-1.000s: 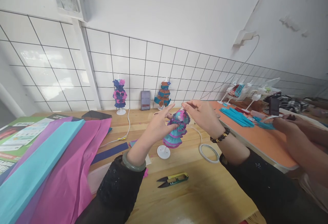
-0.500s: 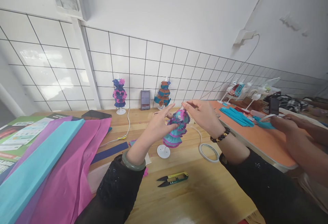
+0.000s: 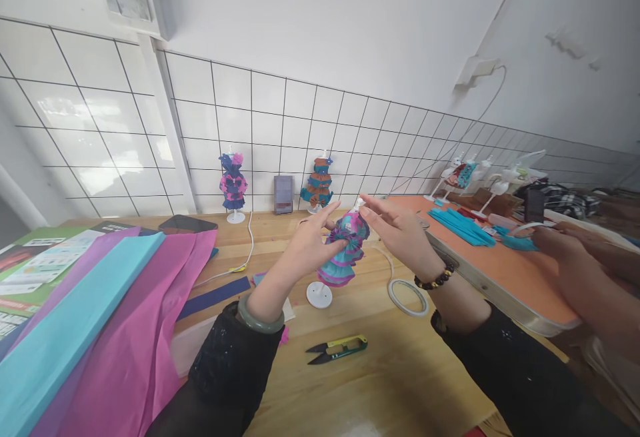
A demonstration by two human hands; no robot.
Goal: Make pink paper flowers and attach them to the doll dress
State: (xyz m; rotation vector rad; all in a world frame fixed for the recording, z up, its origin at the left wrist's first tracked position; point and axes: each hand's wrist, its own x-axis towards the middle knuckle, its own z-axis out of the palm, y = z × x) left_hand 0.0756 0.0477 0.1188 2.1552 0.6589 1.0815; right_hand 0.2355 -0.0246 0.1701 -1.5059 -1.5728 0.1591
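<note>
A small white stand (image 3: 319,295) leans a little over the wooden table, dressed in ruffled blue, teal and pink paper (image 3: 342,260). My left hand (image 3: 310,244) holds the dress at its left side, thumb across the waist and fingers behind. At the top right of the form, my right hand (image 3: 400,229) has its fingertips near the white neck; whether they pinch anything is too small to tell. Yellow and green thread snips (image 3: 338,349) lie in front of the stand. To its right rests a roll of white tape (image 3: 408,298).
Pink paper (image 3: 135,317) and light blue paper (image 3: 85,330) cover the left side. Two dressed stands (image 3: 233,187) and a phone (image 3: 284,194) are by the tiled wall. Another person's hands (image 3: 565,250) hold a white strip over an orange table (image 3: 500,284).
My right hand has shifted slightly right and down, uncovering more of the white neck. My left hand stays in place on the dress.
</note>
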